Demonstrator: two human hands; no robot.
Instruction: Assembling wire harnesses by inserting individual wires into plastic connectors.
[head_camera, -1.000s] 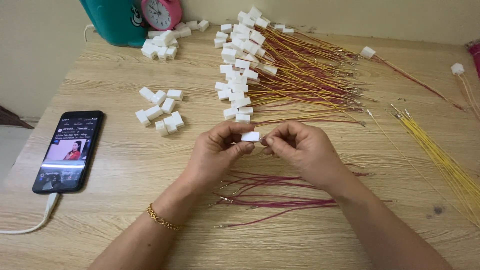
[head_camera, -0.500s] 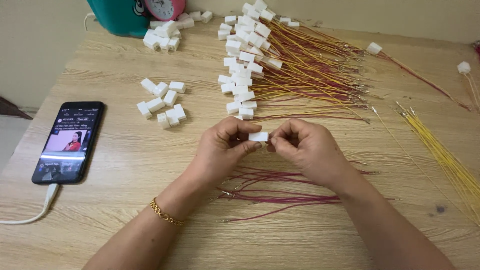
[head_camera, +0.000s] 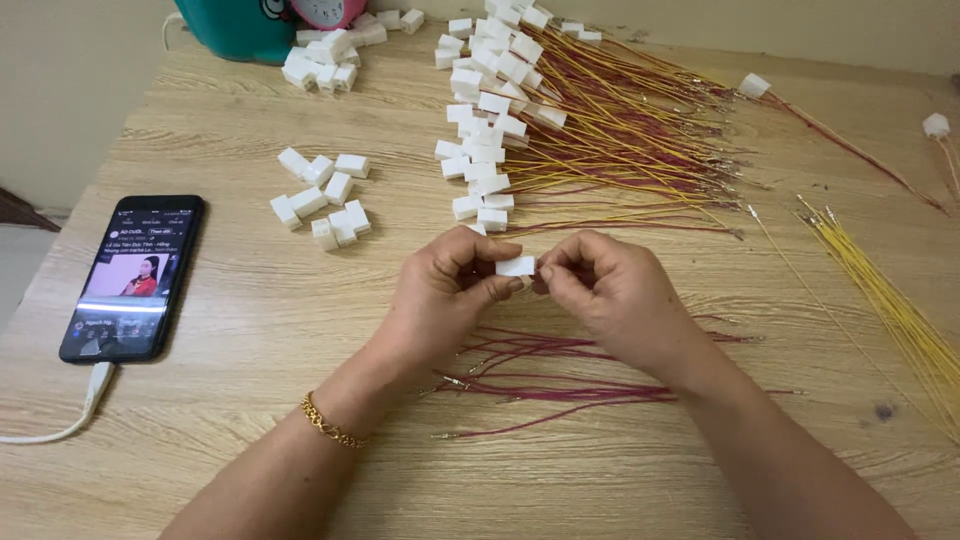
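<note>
I see both hands meeting over the middle of the wooden surface (head_camera: 240, 420). My left hand (head_camera: 445, 290) has its grip closed on a small white plastic connector (head_camera: 516, 266), pinched between thumb and fingertips, and my right hand (head_camera: 610, 290) presses its closed fingertips against the connector's right end; whether they also hold a wire there I cannot tell. A gold bracelet (head_camera: 328, 425) sits on the left wrist. Under the hands lies a loose bunch of dark red wires (head_camera: 560, 390). Just beyond the hands a big pile of red and yellow wires fitted with white connectors (head_camera: 590, 130) fans out, with bare yellow wires (head_camera: 890, 310) to the right. A cluster of loose white connectors (head_camera: 325, 200) lies to the left, near a phone (head_camera: 135, 275) with a lit screen and a white cable plugged in.
</note>
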